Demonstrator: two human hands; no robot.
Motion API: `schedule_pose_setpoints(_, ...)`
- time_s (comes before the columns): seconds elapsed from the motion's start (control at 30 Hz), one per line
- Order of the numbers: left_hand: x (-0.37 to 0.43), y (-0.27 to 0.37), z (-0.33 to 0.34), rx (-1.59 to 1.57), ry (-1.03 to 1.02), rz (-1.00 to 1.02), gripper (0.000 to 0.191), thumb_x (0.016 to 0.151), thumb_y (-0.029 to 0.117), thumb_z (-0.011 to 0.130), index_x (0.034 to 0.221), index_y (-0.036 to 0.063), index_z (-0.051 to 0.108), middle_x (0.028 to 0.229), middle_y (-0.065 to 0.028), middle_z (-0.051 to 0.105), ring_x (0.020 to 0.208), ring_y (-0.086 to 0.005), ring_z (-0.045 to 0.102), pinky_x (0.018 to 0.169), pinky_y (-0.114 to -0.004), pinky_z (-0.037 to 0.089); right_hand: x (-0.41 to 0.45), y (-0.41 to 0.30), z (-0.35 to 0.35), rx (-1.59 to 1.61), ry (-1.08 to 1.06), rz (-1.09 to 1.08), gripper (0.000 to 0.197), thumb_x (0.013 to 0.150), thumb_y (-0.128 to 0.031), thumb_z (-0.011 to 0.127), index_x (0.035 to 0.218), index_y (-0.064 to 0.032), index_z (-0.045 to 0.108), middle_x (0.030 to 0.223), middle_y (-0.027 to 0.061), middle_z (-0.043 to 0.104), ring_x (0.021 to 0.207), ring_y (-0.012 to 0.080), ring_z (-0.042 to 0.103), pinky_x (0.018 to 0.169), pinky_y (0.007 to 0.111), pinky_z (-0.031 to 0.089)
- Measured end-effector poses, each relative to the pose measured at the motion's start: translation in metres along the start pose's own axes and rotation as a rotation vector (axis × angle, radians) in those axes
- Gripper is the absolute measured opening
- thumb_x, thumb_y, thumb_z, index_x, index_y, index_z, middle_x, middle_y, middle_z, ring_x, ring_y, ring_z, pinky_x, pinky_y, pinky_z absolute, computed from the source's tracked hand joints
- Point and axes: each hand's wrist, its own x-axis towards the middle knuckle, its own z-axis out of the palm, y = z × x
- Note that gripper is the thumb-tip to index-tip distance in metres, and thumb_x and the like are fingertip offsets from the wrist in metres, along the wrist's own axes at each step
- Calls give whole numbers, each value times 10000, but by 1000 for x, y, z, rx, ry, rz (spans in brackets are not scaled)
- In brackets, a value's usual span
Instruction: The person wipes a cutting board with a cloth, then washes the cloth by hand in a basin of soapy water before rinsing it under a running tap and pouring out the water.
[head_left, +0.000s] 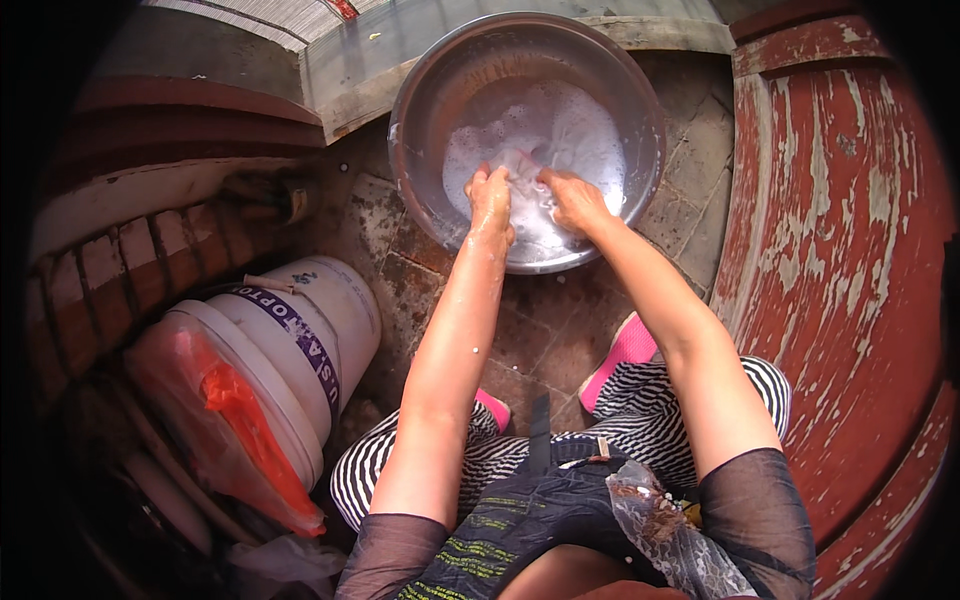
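A round metal basin (525, 255) with soapy, foamy water (589, 135) stands on the paved floor in front of me. Both hands are inside it, over the near half of the foam. My left hand (489, 196) is wet, its fingers curled around pale, wet fabric (521, 166) that rises a little out of the suds. To its right, my right hand (574, 199) is bent inward with its fingertips at the same fabric. Foam and water hide the rest of the cloth.
White plastic buckets (300, 330) lie at the left, with a clear and red plastic bag (247, 442) over them. A peeling red wooden door (847, 247) stands at the right. Beyond the basin runs a wooden-edged sill (360, 109). My pink shoes (622, 349) rest on the floor.
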Motion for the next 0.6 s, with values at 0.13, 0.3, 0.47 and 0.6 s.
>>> schedule_pose_setpoints(0.13, -36, 9, 33, -154, -83, -254, 426, 911, 323, 431, 1265, 86, 413, 1230, -110, 503, 1111, -270, 495, 910, -442, 422, 3, -8, -6, 186, 149, 529, 496, 672, -145, 628, 1136, -43, 485, 973, 238, 605, 954, 379, 581, 809, 443, 473)
schedule_pose_setpoints(0.3, 7, -4, 12, -702, -455, -262, 424, 951, 414, 319, 1026, 58, 537, 947, -83, 610, 897, -247, 580, 824, -390, 483, -6, -77, 2, 993, 396, 430, 350, 738, -262, 590, 1009, -40, 580, 983, 246, 606, 951, 393, 569, 830, 413, 447)
schedule_pose_setpoints(0.47, 8, -5, 16, -785, -637, -206, 293, 929, 374, 430, 880, 111, 550, 806, -24, 576, 757, -177, 556, 701, -333, 480, -26, -133, -24, 507, 652, 115, 208, 825, -311, 580, 901, -119, 598, 821, 129, 610, 768, 329, 602, 659, 408, 479)
schedule_pose_setpoints(0.6, 15, -24, 28, -1211, -936, 86, 262, 924, 352, 451, 864, 118, 552, 799, -17, 575, 741, -158, 556, 685, -316, 476, -6, -122, -28, 199, 788, 25, 217, 834, -301, 570, 741, -106, 553, 630, 101, 579, 586, 303, 601, 517, 394, 481)
